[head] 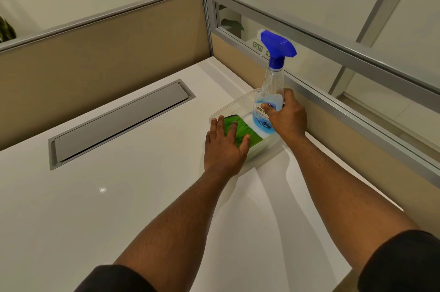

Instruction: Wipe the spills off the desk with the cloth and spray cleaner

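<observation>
- Gripping the clear plastic spray bottle, your right hand wraps its body.
- Your left hand lies flat, fingers straight, on the folded green cloth in the translucent tub.

green "EXIT" sign behind glass partition, spray bottle label unreadable

An office: a white desk with cable hatch, enclosed by cubicle partitions.
</observation>
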